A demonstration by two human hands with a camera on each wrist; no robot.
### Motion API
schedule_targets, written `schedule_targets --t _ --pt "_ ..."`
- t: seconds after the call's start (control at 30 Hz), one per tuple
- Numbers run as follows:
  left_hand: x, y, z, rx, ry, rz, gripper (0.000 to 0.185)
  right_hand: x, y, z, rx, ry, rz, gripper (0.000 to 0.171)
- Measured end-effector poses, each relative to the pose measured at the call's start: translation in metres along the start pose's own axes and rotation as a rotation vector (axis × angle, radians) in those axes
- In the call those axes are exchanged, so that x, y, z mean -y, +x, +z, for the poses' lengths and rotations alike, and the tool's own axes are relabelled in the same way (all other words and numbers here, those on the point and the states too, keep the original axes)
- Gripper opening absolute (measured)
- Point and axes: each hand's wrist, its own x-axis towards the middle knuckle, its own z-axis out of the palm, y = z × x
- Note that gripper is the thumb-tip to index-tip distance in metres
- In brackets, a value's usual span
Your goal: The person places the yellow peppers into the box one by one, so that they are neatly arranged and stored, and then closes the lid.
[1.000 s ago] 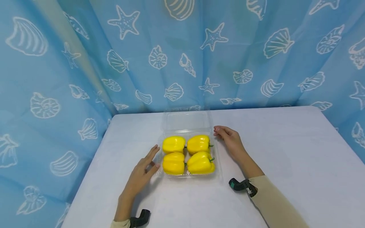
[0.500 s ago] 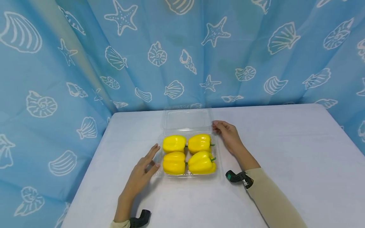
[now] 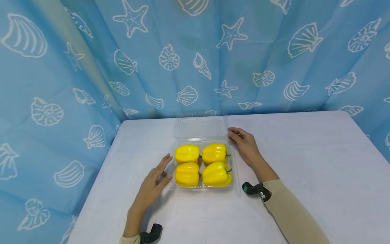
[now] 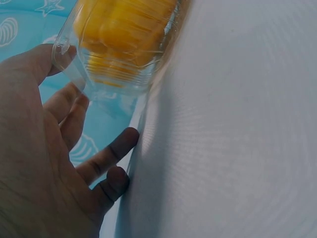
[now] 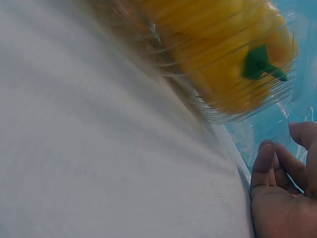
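Observation:
A clear plastic clamshell box [image 3: 189, 189] holds several yellow bell peppers [image 3: 186, 174] with green stems. Its see-through lid [image 3: 201, 128] is folded back flat, away from the person. My left hand [image 3: 151, 184] rests at the box's left side, thumb and fingers spread and fairly straight. In the left wrist view, the thumb [image 4: 63, 58] lies against the clear rim and the lower fingers reach down to the cloth. My right hand [image 3: 246, 145] is at the lid's right edge near the hinge, thumb and fingertips pinching the plastic. A green stem [image 5: 262, 64] shows close in the right wrist view.
A white cloth [image 3: 304, 152] covers the table. Blue curtains [image 3: 195, 67] with white shell and starfish prints hang behind it and along the left. Black camera mounts [image 3: 257, 190] sit on both wrists, at the ends of beige sleeves.
My right hand has slid a little farther away along the box's right side, up to the lid's edge. The left hand, box and peppers stay put; the head view tilted slightly.

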Motion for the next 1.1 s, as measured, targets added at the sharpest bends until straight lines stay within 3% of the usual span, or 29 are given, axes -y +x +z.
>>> schedule_targets --t 0.23,0.47,0.8,1.1 --pt "-0.001 0.000 -0.001 0.005 -0.010 -0.005 0.059 0.003 -0.001 0.001 0.001 0.013 -0.050 0.044" --pt "-0.002 -0.001 -0.002 0.002 -0.009 -0.008 0.058 0.015 -0.012 0.000 -0.010 -0.091 -0.123 0.042" --pt "-0.001 -0.002 -0.001 -0.007 -0.019 0.002 0.058 0.002 -0.010 -0.002 -0.093 -0.149 -0.264 0.035" --pt "-0.002 -0.002 -0.002 -0.003 -0.009 -0.001 0.058 0.004 -0.011 0.000 -0.127 -0.073 -0.369 0.031"
